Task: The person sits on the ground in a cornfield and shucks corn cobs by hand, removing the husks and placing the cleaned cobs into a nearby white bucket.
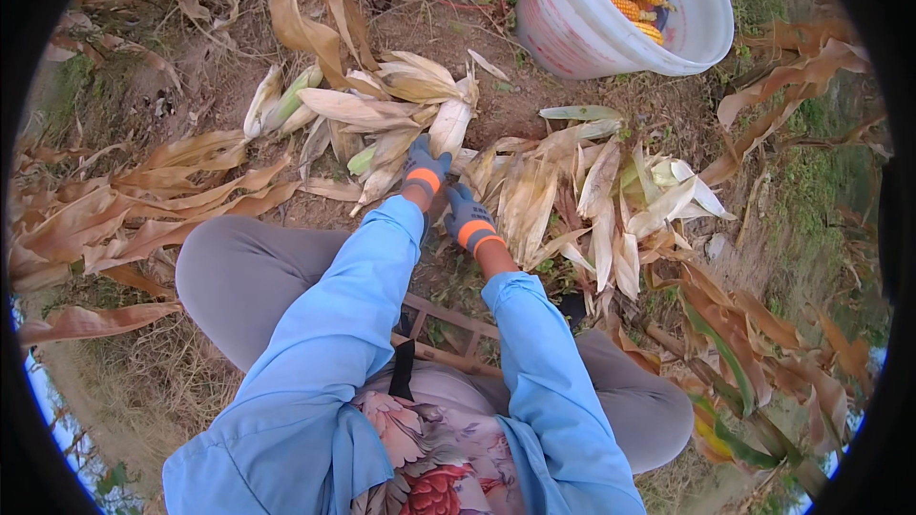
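While your gloved left hand [426,172] meets a pale corn husk [451,126], right hand [469,216] just beside, I cannot tell whether either's fingers grip; ideally, steady it before pulling.

Both blue-sleeved arms [348,291] reach forward, converging; the gloved left hand [426,170] lies slightly ahead of the gloved right hand [468,215], nearby.

The left hand [426,162] and right hand [466,211] wear grey gloves [434,161] with orange cuff bands [474,233] (dark markings beside them), with light blue sleeves [348,296], a floral top [429,434] and grey trousers [243,267].
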Motion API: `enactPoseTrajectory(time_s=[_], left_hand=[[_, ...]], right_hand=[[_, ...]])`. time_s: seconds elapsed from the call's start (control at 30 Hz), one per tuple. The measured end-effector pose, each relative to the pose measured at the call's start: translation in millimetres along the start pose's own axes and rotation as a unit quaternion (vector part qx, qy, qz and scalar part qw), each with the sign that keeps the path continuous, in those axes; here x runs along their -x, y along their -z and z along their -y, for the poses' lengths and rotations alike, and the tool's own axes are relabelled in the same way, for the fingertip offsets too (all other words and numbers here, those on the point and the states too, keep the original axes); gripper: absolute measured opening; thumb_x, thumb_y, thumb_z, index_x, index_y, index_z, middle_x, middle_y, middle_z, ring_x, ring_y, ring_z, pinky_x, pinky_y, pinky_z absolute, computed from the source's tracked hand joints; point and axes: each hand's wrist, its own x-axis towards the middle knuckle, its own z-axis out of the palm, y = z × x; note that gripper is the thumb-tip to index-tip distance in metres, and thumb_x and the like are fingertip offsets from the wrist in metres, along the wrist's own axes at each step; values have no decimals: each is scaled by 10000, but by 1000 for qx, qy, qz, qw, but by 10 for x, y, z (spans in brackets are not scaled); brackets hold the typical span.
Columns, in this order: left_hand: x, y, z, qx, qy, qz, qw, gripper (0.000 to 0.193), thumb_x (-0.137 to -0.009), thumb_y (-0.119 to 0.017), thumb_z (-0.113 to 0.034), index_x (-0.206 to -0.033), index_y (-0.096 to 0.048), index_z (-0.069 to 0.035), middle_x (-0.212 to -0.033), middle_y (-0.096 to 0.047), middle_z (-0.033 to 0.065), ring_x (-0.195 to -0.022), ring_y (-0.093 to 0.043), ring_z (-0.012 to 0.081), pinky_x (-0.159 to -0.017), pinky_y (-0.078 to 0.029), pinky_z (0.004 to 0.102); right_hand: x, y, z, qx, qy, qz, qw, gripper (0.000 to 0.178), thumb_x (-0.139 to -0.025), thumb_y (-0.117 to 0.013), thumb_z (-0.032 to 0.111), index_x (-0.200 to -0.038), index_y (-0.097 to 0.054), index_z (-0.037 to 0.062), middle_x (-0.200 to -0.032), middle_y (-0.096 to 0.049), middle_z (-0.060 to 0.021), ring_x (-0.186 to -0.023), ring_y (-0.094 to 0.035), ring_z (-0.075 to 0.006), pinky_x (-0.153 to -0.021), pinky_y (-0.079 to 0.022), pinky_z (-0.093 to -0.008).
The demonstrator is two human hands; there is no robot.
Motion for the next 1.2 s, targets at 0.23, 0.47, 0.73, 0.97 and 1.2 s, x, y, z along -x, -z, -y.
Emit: enactPoseTrajectory(time_s=[0.23, 0.47, 0.73, 0.97, 1.2], left_hand=[[-89, -74, -230, -159, 20, 20, 987, 846, -647, -687, -395, -1299, -292, -27, -1322, -325, 180, -1205, -340, 322, -986, -308, 362], [-182, -44, -410, -210, 28, 9, 977, 836, -619, -703, -431, -1255, -341, -26, -1239, -428, 176, -1107, -449, 320, -922, -374, 382], [-360, -201, -268, 101, 64, 155, 981, 889, -555, -741, -497, -1191, -423, 36, -1164, -500, 176, -1026, -499, 313, -840, -431, 374], [346, -276, -508, 608, 187, 347, 689, 576, -735, -687, -235, -1199, -427, -12, -1104, -544, 108, -964, -542, 257, -801, -469, 372], [1076, 54, -778, 512, 60, 420, 747, 556, -756, -660, -246, -1216, -429, -34, -1116, -542, 81, -1005, -533, 197, -841, -447, 345]], right_hand=[[66, 233, -801, 75, -170, 16, 982, 635, -745, -495, 175, -1339, -271, 174, -1412, -212, -55, -1075, -492, -314, -875, -421, -437], [362, 583, -1561, -1, -304, -85, 949, 570, -759, -529, 261, -1279, -354, 109, -1367, -289, -109, -1144, -431, -306, -882, -416, -401], [363, 621, -1069, -4, -215, -286, 934, 343, -759, -538, 218, -1067, -509, 68, -1154, -487, -156, -912, -546, -350, -768, -449, -421], [185, 669, -825, -278, -70, -341, 895, 409, -771, -567, 236, -1108, -505, 12, -1081, -546, -186, -879, -569, -305, -761, -447, -367], [420, 928, -514, -530, -27, -240, 813, 618, -734, -655, 328, -1160, -441, -67, -1052, -553, -164, -876, -549, -217, -748, -455, -331]])
